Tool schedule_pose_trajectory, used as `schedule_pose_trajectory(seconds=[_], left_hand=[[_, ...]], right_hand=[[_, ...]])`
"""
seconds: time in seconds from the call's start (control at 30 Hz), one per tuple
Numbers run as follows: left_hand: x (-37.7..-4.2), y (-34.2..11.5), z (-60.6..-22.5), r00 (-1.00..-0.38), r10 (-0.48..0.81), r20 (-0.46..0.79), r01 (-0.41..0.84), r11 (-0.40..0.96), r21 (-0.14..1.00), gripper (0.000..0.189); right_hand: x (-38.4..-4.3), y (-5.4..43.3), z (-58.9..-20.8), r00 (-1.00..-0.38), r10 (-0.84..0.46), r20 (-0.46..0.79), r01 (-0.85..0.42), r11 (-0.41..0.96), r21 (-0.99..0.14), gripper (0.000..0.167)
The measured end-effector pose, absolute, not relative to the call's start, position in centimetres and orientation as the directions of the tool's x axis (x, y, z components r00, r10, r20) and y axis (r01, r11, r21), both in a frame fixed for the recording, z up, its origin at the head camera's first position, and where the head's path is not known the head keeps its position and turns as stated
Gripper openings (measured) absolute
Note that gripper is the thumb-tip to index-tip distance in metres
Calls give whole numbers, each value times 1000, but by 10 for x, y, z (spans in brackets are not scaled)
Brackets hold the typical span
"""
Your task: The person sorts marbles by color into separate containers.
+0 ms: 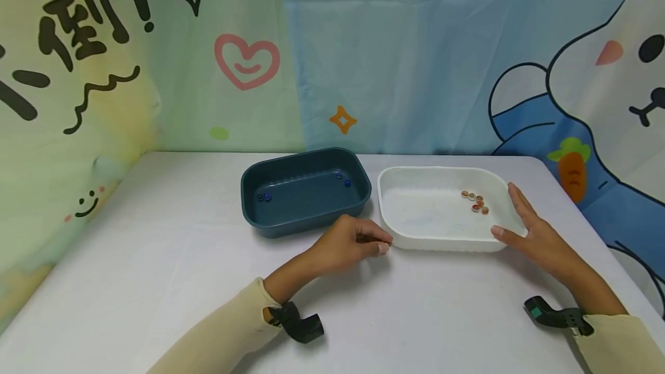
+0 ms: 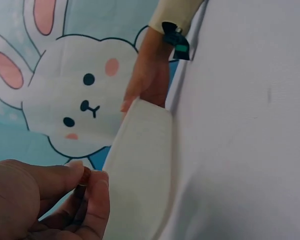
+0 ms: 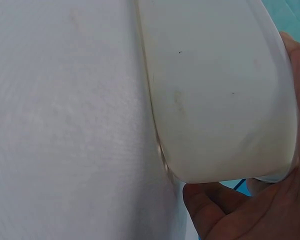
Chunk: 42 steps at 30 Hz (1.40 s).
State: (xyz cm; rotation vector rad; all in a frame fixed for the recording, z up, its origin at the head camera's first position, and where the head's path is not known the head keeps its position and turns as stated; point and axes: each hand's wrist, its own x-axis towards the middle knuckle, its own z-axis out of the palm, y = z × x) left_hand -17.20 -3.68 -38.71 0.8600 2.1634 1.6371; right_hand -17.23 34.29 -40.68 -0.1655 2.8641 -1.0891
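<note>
My left hand point(image 1: 347, 246) is beside the front left corner of the white tray point(image 1: 415, 209). In the left wrist view, its thumb and forefinger pinch a small reddish-brown bead point(image 2: 85, 176). The right hand point(image 1: 545, 247) grips the tray's right end, thumb over the front rim and fingers along the far side. Inside the white tray, toward the right, lies a loose cluster of several small orange-brown and white beads point(image 1: 475, 208). In the right wrist view, the tray's outer wall point(image 3: 220, 110) fills much of the picture, with fingers point(image 3: 205, 207) curled at its corner.
A dark blue tray point(image 1: 306, 224) stands left of the white one, with a few small blue beads point(image 1: 267, 197) on its floor. Both trays rest on a white-covered table point(image 1: 182, 258). Behind hangs a printed cloth point(image 1: 415, 74) with cartoon figures.
</note>
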Motion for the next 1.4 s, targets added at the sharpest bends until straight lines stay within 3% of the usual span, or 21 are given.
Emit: schedule_pose_trajectory(seconds=[0.53,1.4], left_hand=[[-189,-17,-370,-866,498,43,50,1,999,20],[-231,12,-369,-891,452,-39,-45,-2,999,19]], right_hand=[[-175,343,-406,-990,-140,-11,-95,722,-686,95],[-173,344,-408,-991,-133,-11,-89,722,-686,96]])
